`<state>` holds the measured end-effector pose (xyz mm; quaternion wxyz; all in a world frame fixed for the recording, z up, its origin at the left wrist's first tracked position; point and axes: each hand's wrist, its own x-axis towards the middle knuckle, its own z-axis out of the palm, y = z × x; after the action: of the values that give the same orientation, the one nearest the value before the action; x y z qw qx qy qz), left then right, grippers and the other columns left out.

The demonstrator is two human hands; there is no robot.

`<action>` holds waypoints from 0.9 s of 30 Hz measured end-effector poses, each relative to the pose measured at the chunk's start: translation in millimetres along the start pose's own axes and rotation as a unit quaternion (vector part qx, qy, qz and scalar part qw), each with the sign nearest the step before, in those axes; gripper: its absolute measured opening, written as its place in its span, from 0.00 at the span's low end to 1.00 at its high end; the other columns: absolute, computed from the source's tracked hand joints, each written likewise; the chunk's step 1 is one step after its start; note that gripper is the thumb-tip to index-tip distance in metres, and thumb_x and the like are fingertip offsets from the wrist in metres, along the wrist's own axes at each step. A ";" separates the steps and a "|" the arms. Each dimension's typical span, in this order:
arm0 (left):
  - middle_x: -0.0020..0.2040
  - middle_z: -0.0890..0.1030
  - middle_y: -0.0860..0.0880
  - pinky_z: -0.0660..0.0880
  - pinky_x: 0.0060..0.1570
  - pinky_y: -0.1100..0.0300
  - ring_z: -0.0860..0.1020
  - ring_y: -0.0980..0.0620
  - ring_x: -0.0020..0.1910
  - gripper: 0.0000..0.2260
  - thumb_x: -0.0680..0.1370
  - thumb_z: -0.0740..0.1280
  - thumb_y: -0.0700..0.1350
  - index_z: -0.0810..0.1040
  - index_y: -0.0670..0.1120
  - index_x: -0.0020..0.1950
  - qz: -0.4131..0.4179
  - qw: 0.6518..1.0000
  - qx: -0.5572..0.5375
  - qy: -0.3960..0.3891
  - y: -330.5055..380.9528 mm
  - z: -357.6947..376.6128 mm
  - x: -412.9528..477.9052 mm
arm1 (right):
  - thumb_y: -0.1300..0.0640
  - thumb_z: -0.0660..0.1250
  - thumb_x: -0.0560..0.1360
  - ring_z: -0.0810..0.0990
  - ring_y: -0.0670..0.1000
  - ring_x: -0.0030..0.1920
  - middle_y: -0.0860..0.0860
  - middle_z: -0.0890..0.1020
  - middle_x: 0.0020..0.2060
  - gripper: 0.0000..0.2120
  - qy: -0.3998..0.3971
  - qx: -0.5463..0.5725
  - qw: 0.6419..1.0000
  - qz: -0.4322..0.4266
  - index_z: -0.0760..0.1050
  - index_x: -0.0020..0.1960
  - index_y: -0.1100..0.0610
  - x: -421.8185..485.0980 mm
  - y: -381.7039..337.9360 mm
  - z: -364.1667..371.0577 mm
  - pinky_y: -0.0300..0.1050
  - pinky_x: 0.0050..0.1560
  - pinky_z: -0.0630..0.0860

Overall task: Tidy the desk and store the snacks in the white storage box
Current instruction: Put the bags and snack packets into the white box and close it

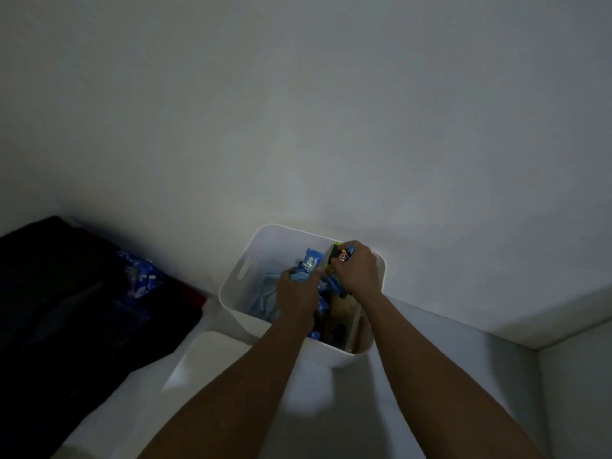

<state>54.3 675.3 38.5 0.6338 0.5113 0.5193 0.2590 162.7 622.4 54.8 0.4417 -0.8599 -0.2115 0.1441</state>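
If squeezed hard, likely to crush: looks light, crinkly, bit slippery, best pinched at the sealed end. Meaning the blue snack packet poking up inside the white storage box, wrapped in curled fingers of the left hand. Right hand at its 3 o'clock, closed round a green-edged packet. Too dark for labels; box floor hidden. Dark bag off at 9 o'clock.

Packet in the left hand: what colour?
Blue with pale lettering; the packet shows best in the head view.
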 end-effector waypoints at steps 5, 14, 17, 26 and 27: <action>0.44 0.85 0.48 0.80 0.53 0.44 0.83 0.48 0.45 0.28 0.66 0.66 0.74 0.79 0.49 0.43 -0.029 0.986 0.130 -0.100 -26.7 -8.1 17.1 | 0.59 0.68 0.74 0.80 0.56 0.50 0.54 0.81 0.49 0.08 -0.063 0.003 0.998 0.030 0.78 0.52 0.60 7.7 9.5 22.9 0.41 0.45 0.69; 0.65 0.74 0.50 0.66 0.70 0.49 0.74 0.45 0.65 0.34 0.77 0.51 0.72 0.69 0.50 0.72 -0.018 0.981 0.124 -0.148 -12.8 -1.4 6.9 | 0.37 0.59 0.78 0.74 0.55 0.67 0.54 0.74 0.70 0.28 -0.069 0.097 0.991 0.059 0.72 0.71 0.53 4.2 3.6 8.5 0.54 0.69 0.70; 0.66 0.76 0.44 0.67 0.70 0.45 0.75 0.42 0.65 0.30 0.81 0.49 0.65 0.73 0.46 0.69 0.006 0.968 0.212 -0.130 -3.8 -3.7 -2.6 | 0.45 0.59 0.81 0.74 0.56 0.67 0.56 0.74 0.69 0.22 -0.052 0.073 0.994 0.055 0.71 0.71 0.54 -6.8 4.1 -8.2 0.49 0.66 0.71; 0.53 0.81 0.50 0.76 0.54 0.58 0.80 0.50 0.51 0.20 0.74 0.68 0.58 0.80 0.44 0.56 0.313 0.861 0.398 -0.050 -1.4 -57.2 -27.2 | 0.58 0.60 0.80 0.74 0.55 0.66 0.57 0.73 0.68 0.18 -0.054 0.072 0.996 -0.016 0.72 0.69 0.58 -81.1 -9.3 -37.3 0.39 0.59 0.67; 0.51 0.82 0.49 0.78 0.52 0.55 0.80 0.48 0.49 0.20 0.73 0.67 0.60 0.80 0.45 0.54 0.349 0.843 0.407 -0.051 -3.3 -68.0 -25.3 | 0.58 0.61 0.80 0.74 0.54 0.65 0.56 0.73 0.68 0.18 -0.046 0.073 0.996 -0.023 0.72 0.69 0.57 -93.6 -13.1 -36.3 0.40 0.60 0.68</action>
<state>-17.4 678.2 49.7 0.2623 0.8833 0.3319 0.2021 94.1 557.9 91.9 0.4965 -0.8126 -0.2401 0.1887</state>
